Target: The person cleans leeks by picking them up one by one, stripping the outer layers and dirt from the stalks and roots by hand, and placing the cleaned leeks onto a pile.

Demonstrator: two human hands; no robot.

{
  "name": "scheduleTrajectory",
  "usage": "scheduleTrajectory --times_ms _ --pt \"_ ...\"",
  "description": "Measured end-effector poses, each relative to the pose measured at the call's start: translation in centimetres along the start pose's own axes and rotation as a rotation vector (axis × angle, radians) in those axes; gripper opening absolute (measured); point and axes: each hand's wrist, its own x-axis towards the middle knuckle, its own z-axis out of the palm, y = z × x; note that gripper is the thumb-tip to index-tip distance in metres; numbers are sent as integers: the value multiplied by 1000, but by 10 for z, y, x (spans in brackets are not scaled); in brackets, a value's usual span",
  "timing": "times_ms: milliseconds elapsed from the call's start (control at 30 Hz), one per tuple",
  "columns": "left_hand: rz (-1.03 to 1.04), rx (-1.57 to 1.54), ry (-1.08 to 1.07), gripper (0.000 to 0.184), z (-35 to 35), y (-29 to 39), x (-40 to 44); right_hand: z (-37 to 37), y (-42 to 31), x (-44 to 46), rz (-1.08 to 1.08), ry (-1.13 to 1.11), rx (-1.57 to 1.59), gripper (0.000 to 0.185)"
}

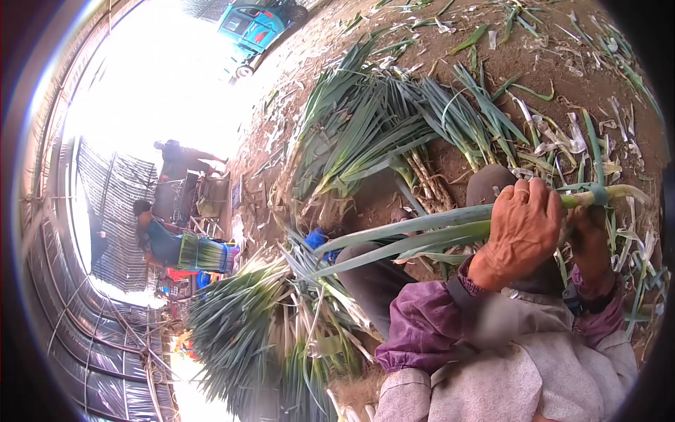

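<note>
A long leek [436, 224] lies across my lap, its green leaves pointing left and its pale root end [629, 191] at the right. My left hand [522, 221] is closed round the stalk, back of the hand up. Close to the root end, my right hand [588, 228] is in shadow, partly behind the stalk, with its fingers pressed to it. A green leaf strip [598, 195] is folded over the stalk there.
Leeks lie in a fanned pile [365, 126] on the soil ahead and a large heap [239, 330] at the left. Peeled scraps [576, 133] litter the ground. Farther left, one person [158, 235] is beside bundled leeks; another [183, 158] bends. A teal vehicle [253, 29] stands beyond.
</note>
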Motion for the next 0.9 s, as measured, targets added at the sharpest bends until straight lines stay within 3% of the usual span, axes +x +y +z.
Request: scheduleTrajectory --times_ms 33,133,200,233,267,300,367,400,467,533,600,667,733,767,800,900 --pt "10 53 7 22 -2 -2 1 -7 0 2 -4 -88 27 26" --pt "-123 366 89 19 -34 -41 15 -48 10 -4 -86 -68 -85 21" --pt "-267 472 144 20 -70 -67 20 -113 39 -7 -218 156 -230 30" --pt "-281 665 149 25 -89 -79 22 -142 30 -17 -24 342 -326 26" --pt "-327 699 286 28 -98 -96 18 -177 23 -29 171 531 -421 23" --pt "-400 908 236 29 -114 -103 18 -216 32 -36 157 579 -400 23" --pt "-509 892 201 28 -138 -119 11 -334 52 -55 233 716 -424 24" --pt "-505 867 204 28 -142 -136 3 -343 51 -66 206 722 -647 23" --pt "-564 907 0 29 -155 -119 13 -354 53 -77 167 722 -1105 27" --pt "-563 753 -70 30 -153 -114 10 -345 41 -83 168 680 -1562 35" --pt "-587 611 -124 30 -144 -107 3 -253 17 -69 -31 685 -1752 42" --pt "-633 463 -172 29 -132 -100 -4 -202 16 -48 -394 579 -1546 39" --pt "-668 337 -205 26 -120 -92 -9 -117 -11 -32 -185 443 -1239 39" --pt "-702 283 -242 26 -116 -87 -10 -96 -8 -26 -241 336 -1232 39" --pt "-739 229 -276 25 -111 -83 -12 -77 -3 -16 -591 205 -1240 41" --pt "-797 -57 -334 22 -95 -77 -27 -7 5 3 -773 15 -985 41"
